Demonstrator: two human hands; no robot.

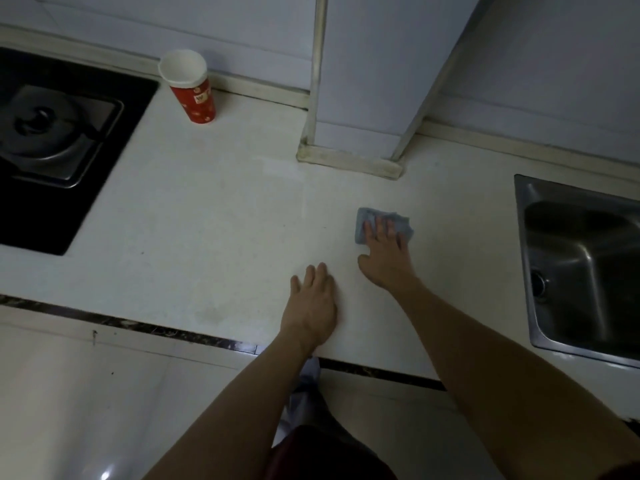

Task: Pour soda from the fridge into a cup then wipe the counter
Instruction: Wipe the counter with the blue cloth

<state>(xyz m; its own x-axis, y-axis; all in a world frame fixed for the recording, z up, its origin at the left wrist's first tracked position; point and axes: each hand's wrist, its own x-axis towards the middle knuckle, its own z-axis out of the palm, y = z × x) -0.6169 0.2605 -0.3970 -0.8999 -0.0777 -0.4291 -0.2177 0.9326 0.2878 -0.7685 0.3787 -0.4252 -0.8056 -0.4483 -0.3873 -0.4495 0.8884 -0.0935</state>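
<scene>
A red and white paper cup (189,86) stands upright at the back of the white counter (194,216), close to the wall; I cannot see into it. My right hand (384,251) presses flat on a small grey-blue cloth (367,221) lying on the counter right of the middle, fingers spread over it. My left hand (313,306) rests flat on the counter near the front edge, fingers together, holding nothing. No soda bottle or fridge is in view.
A black gas hob (52,216) with a lidded steel pot (45,126) takes up the left. A steel sink (581,265) is set in at the right. A tiled pillar (356,140) juts from the back wall onto the counter.
</scene>
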